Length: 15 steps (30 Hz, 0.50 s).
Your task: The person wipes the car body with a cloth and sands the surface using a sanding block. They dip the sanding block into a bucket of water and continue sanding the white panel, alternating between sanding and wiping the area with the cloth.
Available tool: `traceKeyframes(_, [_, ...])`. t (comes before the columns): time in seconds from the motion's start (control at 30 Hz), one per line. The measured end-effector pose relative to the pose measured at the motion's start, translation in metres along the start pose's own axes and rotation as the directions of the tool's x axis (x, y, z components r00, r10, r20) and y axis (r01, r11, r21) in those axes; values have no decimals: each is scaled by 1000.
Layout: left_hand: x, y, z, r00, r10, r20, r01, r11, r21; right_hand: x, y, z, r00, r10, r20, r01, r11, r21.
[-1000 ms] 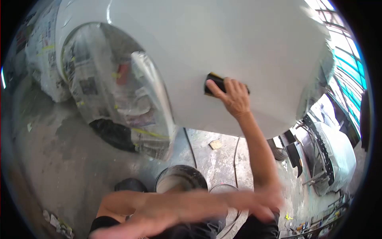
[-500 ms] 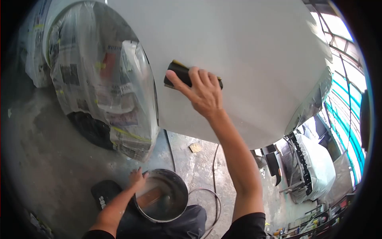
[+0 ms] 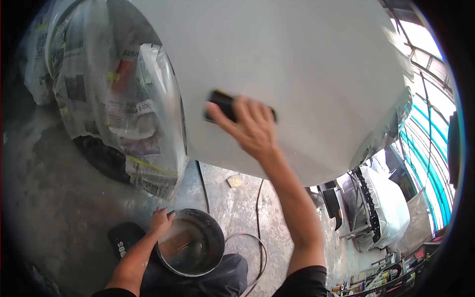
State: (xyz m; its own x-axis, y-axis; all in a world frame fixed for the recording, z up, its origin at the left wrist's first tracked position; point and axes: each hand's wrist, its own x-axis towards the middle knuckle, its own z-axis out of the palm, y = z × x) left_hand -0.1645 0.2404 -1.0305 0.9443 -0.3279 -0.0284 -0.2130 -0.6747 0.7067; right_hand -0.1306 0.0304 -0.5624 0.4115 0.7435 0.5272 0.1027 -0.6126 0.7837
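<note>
Clasping a black block (image 3: 226,105), the right hand (image 3: 255,133) is closed firmly round it against the pale car panel (image 3: 297,59), nearer the panel's wheel-arch edge than its right end, above the lower edge. The block's long axis lies crosswise to the hand, dipping rightward, thumb at its left end. Well apart below, the left hand (image 3: 161,221) meets the left rim of the bucket (image 3: 216,236); whether its fingers grip, I cannot tell.
</note>
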Motion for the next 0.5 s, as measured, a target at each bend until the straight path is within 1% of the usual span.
traceKeyframes(0.03, [-2,-1,2,1000,-8,5,8,1000,-7,-21,15,-5,1000,-17,8,17,999,27])
traceKeyframes(0.1, [-1,-1,1,1000,-13,23,14,1000,-23,-85,43,-23,996,15,89,-10,998,-57])
traceKeyframes(0.13, [2,-1,1,999,-20,30,21,999,-33,-95,46,-26,995,12,96,-2,995,-101])
traceKeyframes(0.2, [3,0,3,999,-32,43,34,998,-48,-92,47,-37,994,9,106,11,982,-189])
traceKeyframes(0.23, [2,-1,3,999,-18,31,19,999,-45,-86,39,-28,995,-5,103,24,982,-189])
traceKeyframes(0.3, [1,-5,7,1000,5,-1,-5,999,-33,-24,6,-9,996,-30,85,46,981,-187])
traceKeyframes(0.33, [0,-12,7,1000,22,-19,-22,999,-26,-21,2,-1,998,-17,62,27,986,-167])
traceKeyframes(0.4, [0,-9,10,996,60,-60,-62,997,-36,-25,4,7,1000,-13,19,16,991,-133])
traceKeyframes(0.43, [-1,-5,14,998,46,-37,-47,999,-18,-39,14,0,998,-27,64,36,989,-143])
traceKeyframes(0.5, [-3,3,-4,1000,12,-1,-12,1000,29,-79,41,-21,989,-49,141,71,985,-156])
